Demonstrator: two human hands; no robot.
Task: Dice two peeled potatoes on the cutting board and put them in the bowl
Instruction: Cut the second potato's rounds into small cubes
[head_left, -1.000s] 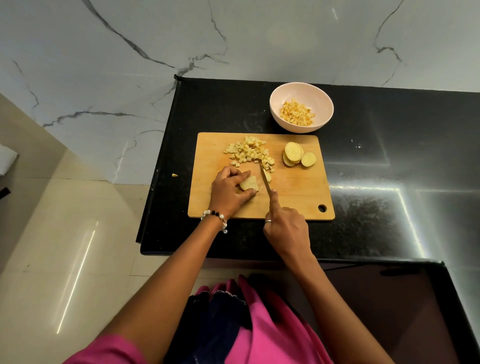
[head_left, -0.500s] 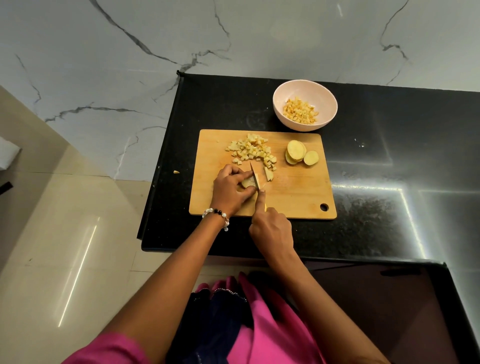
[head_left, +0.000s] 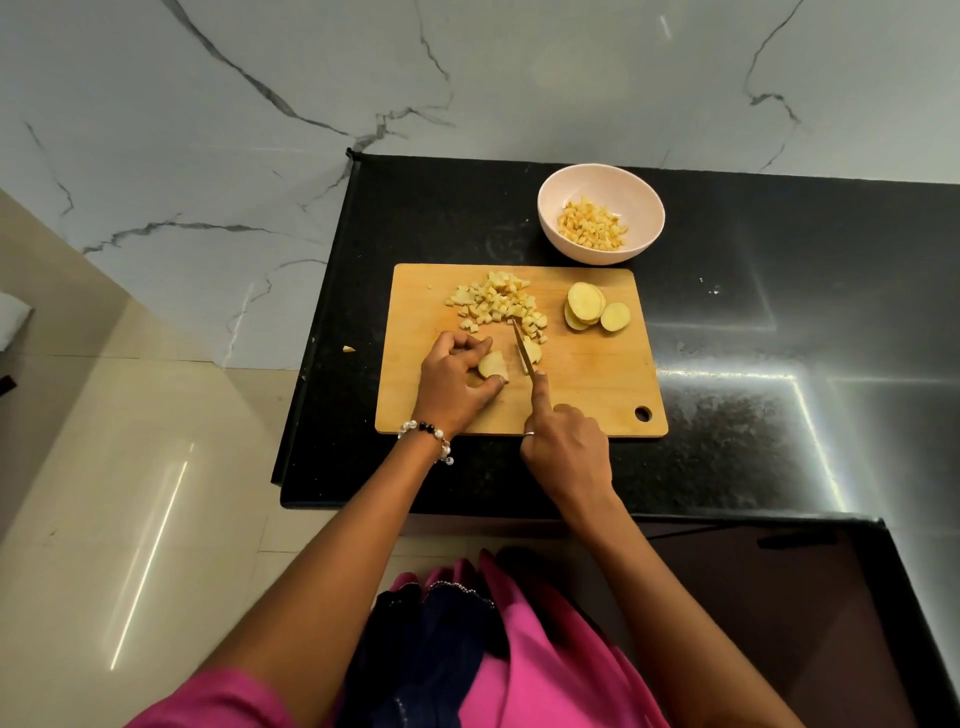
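Observation:
On the wooden cutting board (head_left: 597, 384) my left hand (head_left: 452, 376) pins a potato slice (head_left: 492, 365) under its fingertips. My right hand (head_left: 566, 449) grips a knife (head_left: 523, 349), index finger along the spine, blade just right of the held slice, with cut strips (head_left: 533, 351) beside it. A heap of diced potato (head_left: 498, 304) lies at the board's far middle. Round potato slices (head_left: 592, 307) are stacked at the far right of the board. The pale pink bowl (head_left: 550, 208) behind the board holds diced potato (head_left: 592, 226).
The board lies on a black stone counter (head_left: 779, 312) whose left edge drops to a tiled floor. One stray potato bit (head_left: 348, 349) sits at the counter's left edge. A marble wall (head_left: 467, 78) rises behind. A dark appliance surface (head_left: 805, 597) is at the lower right.
The knife blade has shifted right, off the held slice, leaving cut pieces to its right. My left hand still holds the remaining piece in the same spot.

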